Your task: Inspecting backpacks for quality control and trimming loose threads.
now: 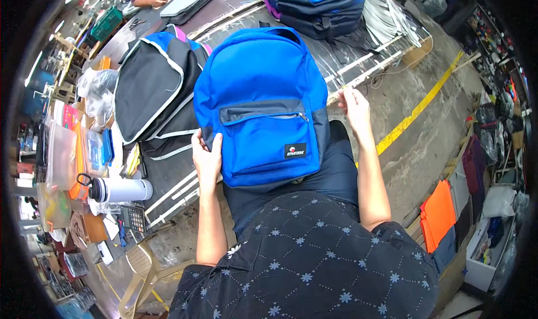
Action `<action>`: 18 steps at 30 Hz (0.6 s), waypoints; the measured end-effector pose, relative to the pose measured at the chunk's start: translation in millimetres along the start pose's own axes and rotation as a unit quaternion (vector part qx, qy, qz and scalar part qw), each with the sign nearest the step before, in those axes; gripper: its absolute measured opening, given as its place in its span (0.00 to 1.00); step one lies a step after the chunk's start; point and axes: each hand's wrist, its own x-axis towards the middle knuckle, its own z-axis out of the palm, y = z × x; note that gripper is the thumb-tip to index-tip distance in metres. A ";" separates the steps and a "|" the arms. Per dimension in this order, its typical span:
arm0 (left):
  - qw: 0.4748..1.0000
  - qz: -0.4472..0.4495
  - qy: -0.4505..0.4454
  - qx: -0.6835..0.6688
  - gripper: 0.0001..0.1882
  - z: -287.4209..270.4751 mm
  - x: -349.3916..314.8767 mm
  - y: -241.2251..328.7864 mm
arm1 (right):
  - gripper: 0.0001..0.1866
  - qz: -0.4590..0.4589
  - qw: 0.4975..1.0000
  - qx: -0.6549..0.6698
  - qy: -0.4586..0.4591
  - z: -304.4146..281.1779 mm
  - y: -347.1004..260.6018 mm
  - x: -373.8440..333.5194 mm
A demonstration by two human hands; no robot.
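A blue backpack [260,95] with dark grey side panels stands upright in front of me, at the table edge above my lap. Across its front runs a zipped pocket [269,142] with a grey top strip, and a small black label sits low on it. My left hand [206,157] grips the bag's lower left side, thumb in front and the other fingers partly hidden. Off the bag's right side, my right hand [354,107] is raised with its fingertips pinched together. Whatever it may hold is too small to make out.
Left of the bag lies a black backpack [148,92] with pale piping; another blue-and-black backpack [314,8] is farther back. A white bottle [126,189] and a calculator [134,218] sit at the table's left. White strips [386,13] hang at the far right. Another person's hand [158,1] rests beyond.
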 end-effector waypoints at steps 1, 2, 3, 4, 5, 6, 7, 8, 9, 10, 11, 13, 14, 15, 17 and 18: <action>1.000 0.001 -0.009 0.000 0.32 5.0 -1.3 16.7 | 0.20 0.001 0.999 -0.031 0.015 -2.0 4.3 -7.8; 0.999 0.011 0.013 0.044 0.34 8.4 -3.4 33.6 | 0.20 0.005 0.999 -0.048 0.026 -2.6 8.4 -15.6; 0.995 0.022 0.040 0.089 0.36 7.5 -4.9 48.4 | 0.19 0.008 0.998 -0.062 0.032 1.6 7.4 -21.6; 0.994 0.052 0.048 0.080 0.38 8.7 0.3 45.0 | 0.20 -0.030 0.991 -0.123 0.045 8.2 6.1 -24.1; 0.994 0.054 0.047 0.081 0.38 10.3 3.0 50.6 | 0.18 -0.065 0.983 -0.164 0.054 14.0 4.6 -27.7; 0.991 0.085 0.062 0.087 0.38 12.0 5.5 61.8 | 0.18 -0.094 0.983 -0.145 0.064 24.7 0.9 -29.0; 0.986 0.115 0.080 0.094 0.38 12.3 8.6 67.7 | 0.19 -0.124 0.982 -0.125 0.070 39.6 -8.9 -31.4; 0.976 0.161 0.097 0.111 0.35 13.6 16.9 66.9 | 0.20 -0.121 0.975 -0.166 0.081 49.5 -20.5 -32.6; 0.976 0.160 0.100 0.112 0.35 14.7 23.7 65.8 | 0.21 -0.181 0.944 -0.253 0.111 58.0 -26.0 -30.1; 0.975 0.175 0.098 0.098 0.33 19.0 31.8 66.1 | 0.21 -0.222 0.919 -0.300 0.124 62.2 -20.9 -22.7; 0.974 0.190 0.096 0.083 0.31 22.4 38.0 66.2 | 0.21 -0.263 0.890 -0.346 0.137 66.4 -13.3 -14.8; 0.986 0.153 0.058 0.022 0.26 27.2 41.4 75.3 | 0.19 -0.220 0.915 -0.328 0.088 68.6 -2.1 1.5; 0.993 0.117 0.028 0.020 0.25 29.3 38.4 84.7 | 0.18 -0.174 0.934 -0.309 0.038 66.9 3.3 6.7; 0.997 0.078 0.001 0.020 0.24 27.3 34.5 96.9 | 0.18 -0.175 0.934 -0.308 0.038 68.8 7.7 8.3; 0.997 0.060 -0.026 0.035 0.21 22.3 27.6 110.5 | 0.14 -0.199 0.978 -0.060 0.017 70.4 11.7 6.0; 0.996 0.082 0.004 -0.017 0.21 15.6 23.8 107.8 | 0.11 -0.121 0.992 0.017 -0.041 69.4 -8.5 -3.4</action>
